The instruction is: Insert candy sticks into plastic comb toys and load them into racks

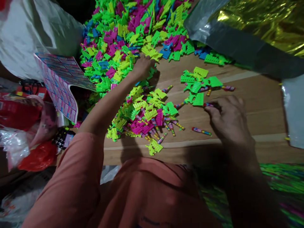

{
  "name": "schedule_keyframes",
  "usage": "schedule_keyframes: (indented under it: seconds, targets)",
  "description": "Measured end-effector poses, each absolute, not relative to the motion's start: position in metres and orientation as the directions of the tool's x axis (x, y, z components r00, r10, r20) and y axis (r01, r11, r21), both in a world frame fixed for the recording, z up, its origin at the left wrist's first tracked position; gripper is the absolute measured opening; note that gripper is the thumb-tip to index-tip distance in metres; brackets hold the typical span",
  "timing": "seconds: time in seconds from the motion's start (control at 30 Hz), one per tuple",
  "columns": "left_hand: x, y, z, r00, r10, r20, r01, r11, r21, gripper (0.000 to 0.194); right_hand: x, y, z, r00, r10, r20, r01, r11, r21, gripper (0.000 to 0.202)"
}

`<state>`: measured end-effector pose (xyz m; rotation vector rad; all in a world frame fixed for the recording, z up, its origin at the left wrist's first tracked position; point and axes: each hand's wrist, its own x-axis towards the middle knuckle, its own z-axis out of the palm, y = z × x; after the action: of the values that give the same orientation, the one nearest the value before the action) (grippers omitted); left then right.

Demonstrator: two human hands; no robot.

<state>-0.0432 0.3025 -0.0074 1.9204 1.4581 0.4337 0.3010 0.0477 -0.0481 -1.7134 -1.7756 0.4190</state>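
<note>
Fingers of the right hand are drawn narrow: thumb and forefinger pinch the end of a small printed stick. The left hand reaches across to the near edge of a big pile of plastic pieces in green, yellow, pink and blue. Its fingers bend down among the pieces; from where I stand, I cannot tell whether they grip one.

Both hands belong to one person in a salmon-coloured shirt, at a wooden table. Just beyond the held stick is a group of green pieces, one of them yellowish, with sticks showing at its right side. A loose stick, striped in bright colours, lies alone to the left of the right wrist. Between the two arms spreads a smaller heap of yellow, green and pink pieces mixed with sticks. One yellow piece sits at the heap's near side, towards the person.

To the left, a printed sheet stands bent beside the big pile, in front of a white sack. At the far right, shiny gold foil lies beside grey plastic.
</note>
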Motion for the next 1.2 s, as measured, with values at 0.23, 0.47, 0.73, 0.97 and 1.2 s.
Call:
schedule_keyframes:
  seconds: [0.23,0.47,0.73,0.97,1.2]
  targets:
    - [-0.017,0.235,0.035,0.364,0.931,-0.035,0.435,-0.136,0.890,0.034,0.251,0.052,-0.036,0.164,0.950,0.265,0.386,0.185,-0.904,0.024]
    - [0.023,0.145,0.060,0.551,0.800,-0.236,0.131,0.196,0.972,0.056,0.222,0.051,-0.021,0.124,0.912,0.391,0.327,0.335,-0.884,0.023]
    - [0.032,0.117,0.053,0.385,0.906,-0.174,0.056,0.166,0.985,0.053,0.221,0.043,-0.031,0.145,0.940,0.309,0.221,0.274,-0.936,0.030]
    - [0.031,0.107,0.050,0.450,0.839,-0.305,-0.061,0.370,0.927,0.047,0.219,0.042,-0.036,0.136,0.949,0.284,0.150,0.263,-0.953,0.024]
    - [0.032,0.103,0.047,0.490,0.802,-0.343,-0.102,0.443,0.891,0.059,0.219,0.039,-0.024,0.151,0.939,0.308,0.155,0.285,-0.946,0.026]
